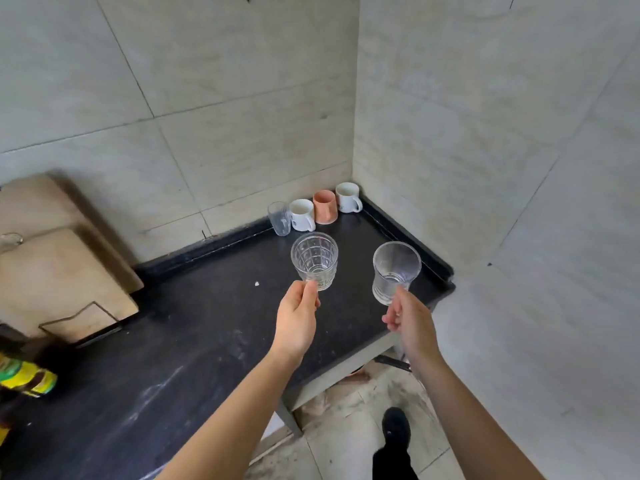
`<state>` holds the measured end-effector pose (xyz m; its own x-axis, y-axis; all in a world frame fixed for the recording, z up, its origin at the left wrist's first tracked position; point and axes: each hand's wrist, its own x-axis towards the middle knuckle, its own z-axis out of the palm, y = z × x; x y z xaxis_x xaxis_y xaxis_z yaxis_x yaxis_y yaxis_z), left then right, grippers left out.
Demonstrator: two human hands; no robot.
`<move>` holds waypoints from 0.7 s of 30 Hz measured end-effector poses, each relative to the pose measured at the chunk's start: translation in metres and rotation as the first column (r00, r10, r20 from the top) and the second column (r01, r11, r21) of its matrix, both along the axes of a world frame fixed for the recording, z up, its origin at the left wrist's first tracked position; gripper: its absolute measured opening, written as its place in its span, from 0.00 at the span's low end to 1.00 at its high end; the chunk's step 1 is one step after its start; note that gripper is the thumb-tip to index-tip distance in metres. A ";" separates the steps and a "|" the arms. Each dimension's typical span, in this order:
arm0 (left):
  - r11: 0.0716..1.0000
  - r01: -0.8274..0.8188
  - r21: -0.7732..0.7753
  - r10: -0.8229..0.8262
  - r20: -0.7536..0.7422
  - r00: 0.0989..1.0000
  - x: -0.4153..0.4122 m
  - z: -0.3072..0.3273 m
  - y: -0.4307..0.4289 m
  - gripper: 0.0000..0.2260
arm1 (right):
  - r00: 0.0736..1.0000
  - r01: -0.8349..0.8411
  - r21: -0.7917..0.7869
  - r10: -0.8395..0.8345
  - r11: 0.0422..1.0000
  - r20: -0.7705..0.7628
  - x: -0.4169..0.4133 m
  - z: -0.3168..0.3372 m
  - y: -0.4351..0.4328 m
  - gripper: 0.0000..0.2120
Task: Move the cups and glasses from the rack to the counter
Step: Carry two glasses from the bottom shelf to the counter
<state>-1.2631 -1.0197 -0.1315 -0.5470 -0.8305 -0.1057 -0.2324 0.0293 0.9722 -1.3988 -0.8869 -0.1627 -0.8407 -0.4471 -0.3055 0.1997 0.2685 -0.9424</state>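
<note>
My left hand (298,317) grips the base of a clear patterned glass (314,259), tilted with its mouth toward me, above the black counter (194,327). My right hand (407,315) holds a clear ribbed glass (394,271) by its lower side, over the counter's right end. In the far corner a row stands on the counter: a clear glass (279,218), a white mug (302,214), a pink cup (325,206) and a second white mug (347,197). No rack is in view.
Wooden cutting boards (59,271) lean against the tiled wall at the left. A yellow-green packet (26,375) lies at the left edge. The counter has a raised rim along the back and right. Below right are the floor and my black shoe (396,427).
</note>
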 end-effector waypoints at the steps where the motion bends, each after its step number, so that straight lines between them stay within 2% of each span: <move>1: 1.000 -0.002 0.008 0.002 0.012 1.000 -0.017 -0.006 -0.008 0.19 | 1.000 -0.013 0.004 0.013 1.000 0.011 -0.018 -0.007 -0.011 0.20; 5: 0.998 -0.049 0.027 0.047 0.075 0.996 -0.093 -0.031 -0.041 0.16 | 0.997 -0.061 0.033 0.059 0.998 0.054 -0.096 -0.038 -0.061 0.22; 12: 0.974 -0.174 0.149 0.152 0.147 0.977 -0.218 -0.058 -0.098 0.16 | 0.967 -0.247 0.085 0.240 0.965 0.091 -0.226 -0.067 -0.127 0.18; 17: 0.935 -0.261 0.241 0.217 0.197 0.956 -0.275 -0.083 -0.128 0.14 | 0.936 -0.352 0.159 0.346 0.922 0.061 -0.284 -0.088 -0.171 0.20; 21: 0.924 -0.282 0.260 0.214 0.261 0.941 -0.304 -0.112 -0.152 0.14 | 0.918 -0.396 0.160 0.387 0.904 0.089 -0.313 -0.111 -0.196 0.19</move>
